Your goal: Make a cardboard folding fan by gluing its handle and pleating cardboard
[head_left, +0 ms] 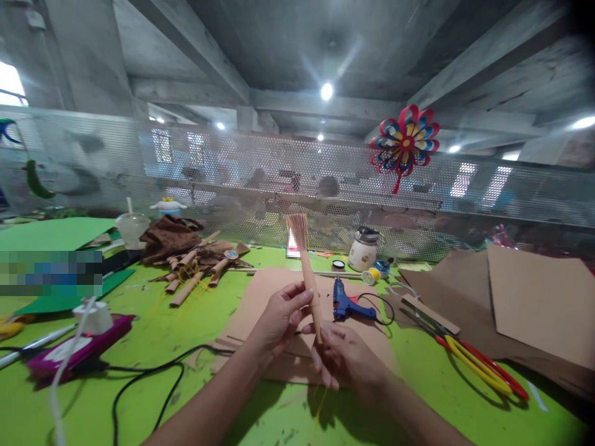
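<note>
Both hands hold a small brown paper broom (307,272) upright over the green table (186,322). Its fringed head fans out at the top and its rolled handle runs down between my hands. My left hand (281,316) pinches the handle near its middle with thumb and fingers. My right hand (346,362) grips the handle's lower end, fingers curled round it. A thin yellow strand hangs below my right hand. Under my hands lies a brown cardboard sheet (260,297).
A blue glue gun (346,303) lies just right of the broom, its black cord looping. Scissors with red and yellow handles (474,359) and cardboard sheets (534,297) lie right. Rolled paper sticks (195,272), green paper (51,235), a magenta box (79,350) and cables sit left. A mesh screen (297,179) stands behind.
</note>
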Demonstrator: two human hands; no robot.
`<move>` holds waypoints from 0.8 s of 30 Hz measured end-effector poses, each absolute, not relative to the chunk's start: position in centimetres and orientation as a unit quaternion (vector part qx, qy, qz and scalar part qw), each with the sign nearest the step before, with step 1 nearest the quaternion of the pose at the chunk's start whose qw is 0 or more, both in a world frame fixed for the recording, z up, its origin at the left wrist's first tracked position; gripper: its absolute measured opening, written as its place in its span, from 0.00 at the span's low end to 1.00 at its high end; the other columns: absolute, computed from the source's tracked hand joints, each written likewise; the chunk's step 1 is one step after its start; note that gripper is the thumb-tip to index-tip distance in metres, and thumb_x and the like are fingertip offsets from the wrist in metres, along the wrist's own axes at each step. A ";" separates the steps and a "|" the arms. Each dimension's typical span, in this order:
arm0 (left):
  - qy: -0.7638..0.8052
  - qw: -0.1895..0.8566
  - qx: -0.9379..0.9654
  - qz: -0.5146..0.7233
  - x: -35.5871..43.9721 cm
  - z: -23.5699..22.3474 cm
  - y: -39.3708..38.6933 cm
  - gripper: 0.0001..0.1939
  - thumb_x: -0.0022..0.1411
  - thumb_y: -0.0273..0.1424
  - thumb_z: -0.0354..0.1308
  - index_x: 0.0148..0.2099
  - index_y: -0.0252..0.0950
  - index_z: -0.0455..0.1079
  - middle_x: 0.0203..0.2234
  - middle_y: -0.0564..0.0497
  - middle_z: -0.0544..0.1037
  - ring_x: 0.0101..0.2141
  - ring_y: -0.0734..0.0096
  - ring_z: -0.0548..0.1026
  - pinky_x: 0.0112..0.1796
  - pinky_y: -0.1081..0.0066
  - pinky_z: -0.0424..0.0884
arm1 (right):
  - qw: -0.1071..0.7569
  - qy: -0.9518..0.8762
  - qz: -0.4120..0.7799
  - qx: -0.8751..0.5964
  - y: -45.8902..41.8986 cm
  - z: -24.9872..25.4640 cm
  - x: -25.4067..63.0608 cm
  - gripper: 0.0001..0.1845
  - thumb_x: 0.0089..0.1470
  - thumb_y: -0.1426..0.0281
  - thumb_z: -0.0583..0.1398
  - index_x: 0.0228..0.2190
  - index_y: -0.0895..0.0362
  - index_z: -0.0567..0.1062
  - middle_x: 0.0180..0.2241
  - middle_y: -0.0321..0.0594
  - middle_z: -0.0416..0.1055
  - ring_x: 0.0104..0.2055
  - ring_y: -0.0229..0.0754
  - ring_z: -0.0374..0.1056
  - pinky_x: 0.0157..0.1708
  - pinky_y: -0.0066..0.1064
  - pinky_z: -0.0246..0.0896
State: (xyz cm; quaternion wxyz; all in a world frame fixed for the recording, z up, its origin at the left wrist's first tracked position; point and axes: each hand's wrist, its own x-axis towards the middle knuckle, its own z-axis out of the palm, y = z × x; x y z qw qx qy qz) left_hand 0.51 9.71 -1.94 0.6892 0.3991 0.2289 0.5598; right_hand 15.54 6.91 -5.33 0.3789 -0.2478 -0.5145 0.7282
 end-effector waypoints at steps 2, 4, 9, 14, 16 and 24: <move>0.241 0.679 0.405 0.563 0.5 -1.8 9.6 0.14 0.49 0.31 0.68 0.38 0.31 0.73 0.29 0.48 0.76 0.26 0.74 0.72 0.20 0.78 0.64 | 0.374 -0.526 0.718 -0.261 6.9 -5.5 15.5 0.28 0.51 0.51 0.60 0.43 0.61 0.70 0.19 0.33 0.69 0.13 0.29 0.60 0.12 0.19 0.50; 0.253 0.670 0.408 0.566 0.5 -1.7 9.5 0.13 0.49 0.30 0.68 0.38 0.31 0.74 0.30 0.47 0.77 0.28 0.74 0.73 0.27 0.76 0.69 | 0.367 -0.540 0.702 -0.285 6.9 -5.7 15.5 0.26 0.52 0.51 0.60 0.40 0.61 0.70 0.19 0.33 0.68 0.13 0.29 0.59 0.12 0.19 0.47; 0.250 0.658 0.425 0.569 0.7 -1.5 9.2 0.13 0.49 0.28 0.68 0.38 0.31 0.75 0.33 0.47 0.77 0.34 0.73 0.73 0.37 0.75 0.68 | 0.389 -0.556 0.664 -0.314 6.8 -5.8 15.7 0.21 0.47 0.54 0.65 0.28 0.61 0.70 0.19 0.32 0.66 0.17 0.28 0.57 0.17 0.21 0.51; 0.242 0.661 0.434 0.562 0.8 -1.6 9.2 0.12 0.49 0.28 0.68 0.39 0.32 0.76 0.33 0.48 0.78 0.34 0.74 0.73 0.37 0.76 0.67 | 0.387 -0.557 0.663 -0.317 6.8 -5.8 15.6 0.21 0.47 0.55 0.65 0.27 0.61 0.70 0.20 0.33 0.65 0.18 0.29 0.58 0.19 0.23 0.54; 0.240 0.661 0.434 0.562 0.8 -1.6 9.2 0.12 0.49 0.28 0.68 0.39 0.32 0.76 0.34 0.48 0.78 0.34 0.73 0.73 0.37 0.76 0.67 | 0.382 -0.560 0.665 -0.313 6.7 -5.7 15.6 0.21 0.48 0.55 0.65 0.28 0.61 0.70 0.21 0.33 0.65 0.18 0.29 0.58 0.19 0.23 0.55; 0.249 0.662 0.425 0.566 0.8 -1.2 8.8 0.10 0.50 0.28 0.67 0.37 0.32 0.76 0.31 0.48 0.78 0.33 0.74 0.73 0.37 0.75 0.68 | 0.343 -0.575 0.666 -0.328 6.4 -5.3 15.7 0.24 0.50 0.52 0.62 0.34 0.61 0.72 0.19 0.33 0.68 0.13 0.27 0.57 0.13 0.20 0.43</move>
